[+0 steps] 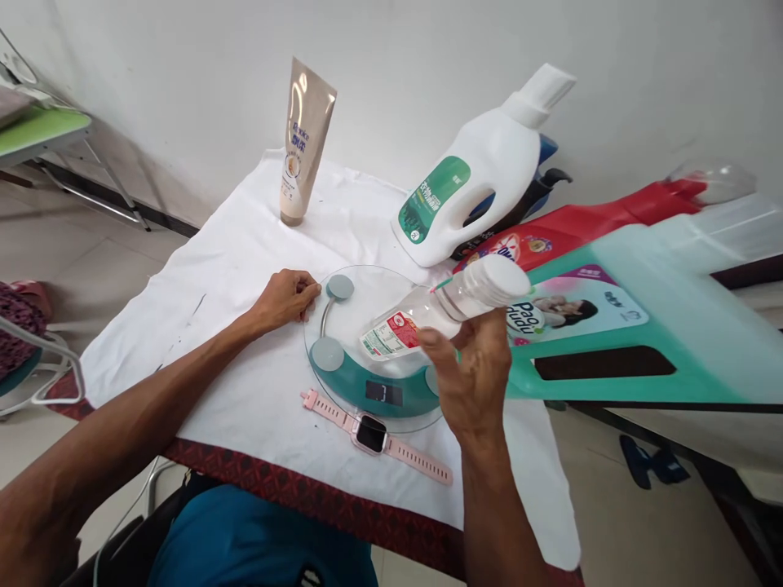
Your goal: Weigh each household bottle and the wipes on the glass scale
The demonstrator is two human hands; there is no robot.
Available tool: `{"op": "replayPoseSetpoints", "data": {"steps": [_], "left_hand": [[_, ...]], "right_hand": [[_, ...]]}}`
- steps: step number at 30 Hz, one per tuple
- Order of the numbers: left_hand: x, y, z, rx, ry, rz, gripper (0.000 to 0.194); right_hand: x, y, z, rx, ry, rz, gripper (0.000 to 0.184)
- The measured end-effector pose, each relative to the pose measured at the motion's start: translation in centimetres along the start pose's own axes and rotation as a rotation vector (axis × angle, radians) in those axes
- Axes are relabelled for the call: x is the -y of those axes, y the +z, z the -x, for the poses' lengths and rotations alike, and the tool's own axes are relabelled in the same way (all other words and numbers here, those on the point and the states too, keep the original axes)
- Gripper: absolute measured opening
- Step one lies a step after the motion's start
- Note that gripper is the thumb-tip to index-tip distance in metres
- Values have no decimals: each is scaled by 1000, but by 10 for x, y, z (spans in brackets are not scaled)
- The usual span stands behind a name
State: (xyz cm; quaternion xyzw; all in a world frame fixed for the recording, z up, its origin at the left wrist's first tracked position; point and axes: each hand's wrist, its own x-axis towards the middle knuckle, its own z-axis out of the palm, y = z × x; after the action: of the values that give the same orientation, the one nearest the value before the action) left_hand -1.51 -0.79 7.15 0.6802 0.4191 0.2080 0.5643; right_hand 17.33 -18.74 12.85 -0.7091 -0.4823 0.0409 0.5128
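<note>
A round glass bathroom scale [342, 383] with a teal band lies on the white cloth. Over it is a clear plastic bottle [382, 322] with a white cap and a red and green label, leaning in view. My right hand [474, 379] is closed around the bottle's near side, thumb by the label and fingers partly hidden behind it. At the scale's upper left rim, my left hand [285, 297] has its fingers curled; whether they pinch the glass is hidden. A pink-strapped smartwatch [370, 434] lies in front of the scale.
A beige squeeze tube [303, 147] stands at the back. To the right are a white detergent jug [483, 163], a red detergent pouch [587, 216] and a large green jug [587, 326]. White cloth [214, 269] covers the table; slippers [652, 463] lie on the floor.
</note>
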Motion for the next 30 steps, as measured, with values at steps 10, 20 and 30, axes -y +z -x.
{"op": "replayPoseSetpoints", "data": {"steps": [10,20,30], "left_hand": [[-4,2,-1,-24,-5,-47,25],[-8,6,-2,-62,-18,-110,24],[-7,8,0,-98,10,-142,22]], "right_hand": [[-68,-22,52,-379,154,114,54],[-79,-24,56,-383,269,146,58],[-85,-30,54,-360,447,22,63]]}}
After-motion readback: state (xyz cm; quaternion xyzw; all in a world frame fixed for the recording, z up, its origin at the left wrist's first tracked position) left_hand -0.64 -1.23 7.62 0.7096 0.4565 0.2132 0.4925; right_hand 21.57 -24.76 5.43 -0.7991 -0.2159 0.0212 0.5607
